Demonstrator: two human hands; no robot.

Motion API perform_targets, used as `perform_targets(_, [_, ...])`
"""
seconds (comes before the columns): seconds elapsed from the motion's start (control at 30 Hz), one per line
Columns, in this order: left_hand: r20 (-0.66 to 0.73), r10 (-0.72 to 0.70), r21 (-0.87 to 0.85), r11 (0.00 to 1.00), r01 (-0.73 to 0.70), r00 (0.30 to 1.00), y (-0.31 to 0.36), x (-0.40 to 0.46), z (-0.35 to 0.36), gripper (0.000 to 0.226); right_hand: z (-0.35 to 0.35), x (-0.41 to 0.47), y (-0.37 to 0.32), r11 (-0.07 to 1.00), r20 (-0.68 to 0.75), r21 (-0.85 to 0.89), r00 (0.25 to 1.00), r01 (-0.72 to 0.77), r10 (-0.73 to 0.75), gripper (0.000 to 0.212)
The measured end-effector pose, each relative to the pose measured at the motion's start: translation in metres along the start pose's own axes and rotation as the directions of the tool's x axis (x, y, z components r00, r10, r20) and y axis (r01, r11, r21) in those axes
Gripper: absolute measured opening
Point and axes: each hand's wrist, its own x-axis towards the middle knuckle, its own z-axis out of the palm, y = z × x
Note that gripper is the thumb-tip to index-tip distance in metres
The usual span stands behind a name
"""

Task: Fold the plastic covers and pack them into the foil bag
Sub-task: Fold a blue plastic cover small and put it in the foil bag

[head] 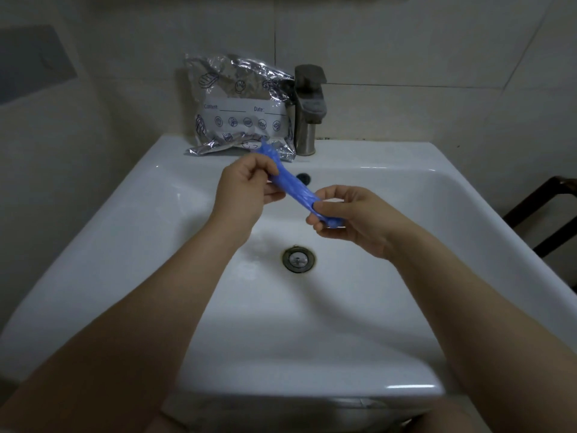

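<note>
Holding a blue plastic cover (pixel 288 185) above the white sink (pixel 150 198), bunched into a narrow strip. Left hand (pixel 246 190) pinches the far end, fingers curled round it; right hand (pixel 346 215) pinches the near end between thumb and fingertips. The strip runs slantwise between them and touches nothing else.

Step in hand, as I judge it: folding. To do it well, keep the strip taut, bring one end over to meet the other, then press the air out so the bundle stays flat and small enough for the bag's mouth. Thin film will likely spring open if released early.

Foil bag (pixel 242 107) leans against the wall on the sink's back ledge, just beside the tap (pixel 309 110). Printed on it: "Content:" and "Date:" with blank lines, plus rows of small food icons. Light is dim; the bag's opening cannot be made out, possibly at the crumpled top.
</note>
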Motion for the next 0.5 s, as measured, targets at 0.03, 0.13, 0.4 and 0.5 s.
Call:
perform_targets(0.03, [-0.012, -0.011, 0.022, 1.000, 0.011, 1.000, -0.001, -0.001, 0.001, 0.037, 0.001, 0.000, 0.000, 1.000, -0.008, -0.008, 1.000, 0.006, -0.006, 0.009])
perform_targets(0.13, [-0.054, -0.106, 0.037, 0.993, 0.108, 0.993, -0.002, -0.003, 0.004, 0.036, 0.001, 0.000, 0.000, 0.996, -0.003, -0.080, 0.999, 0.043, -0.044, 0.016])
perform_targets(0.4, [-0.058, -0.145, 0.142, 0.978, 0.152, 0.988, -0.011, -0.003, 0.010, 0.023, 0.002, 0.003, 0.005, 0.932, 0.123, -0.351, 0.991, 0.090, -0.049, 0.017])
perform_targets(0.5, [-0.062, -0.152, 0.110, 0.981, 0.158, 0.986, -0.011, -0.003, 0.011, 0.033, 0.002, 0.003, 0.005, 0.928, 0.147, -0.363, 0.988, 0.089, -0.037, 0.015])
